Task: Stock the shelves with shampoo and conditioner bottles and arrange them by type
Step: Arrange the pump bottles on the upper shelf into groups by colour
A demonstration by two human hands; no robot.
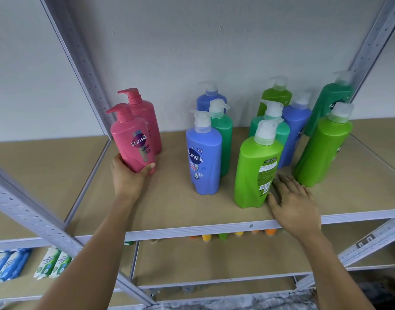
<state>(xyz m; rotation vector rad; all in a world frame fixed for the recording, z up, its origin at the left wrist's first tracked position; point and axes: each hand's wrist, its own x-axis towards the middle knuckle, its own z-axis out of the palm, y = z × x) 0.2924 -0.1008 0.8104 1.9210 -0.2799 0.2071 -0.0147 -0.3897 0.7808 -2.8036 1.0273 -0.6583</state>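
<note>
My left hand (129, 175) grips the base of a pink pump bottle (131, 142) at the left end of the brown shelf (169, 211), just in front of a second pink bottle (145, 115). My right hand (292, 204) lies flat and open on the shelf, its fingers touching the right side of a lime green bottle (257, 168) whose back label faces me. A blue bottle (203, 157) stands at the front middle, with a dark green bottle (222, 133) behind it. Further blue, dark green and lime bottles stand mixed behind and to the right.
Grey perforated metal uprights (84, 70) frame the shelf bay on both sides; one slants across the lower left. On the lower shelf are orange and yellow bottle caps (236, 234) and, at the far left, blue and green packets (24, 262). A grey wall backs the shelves.
</note>
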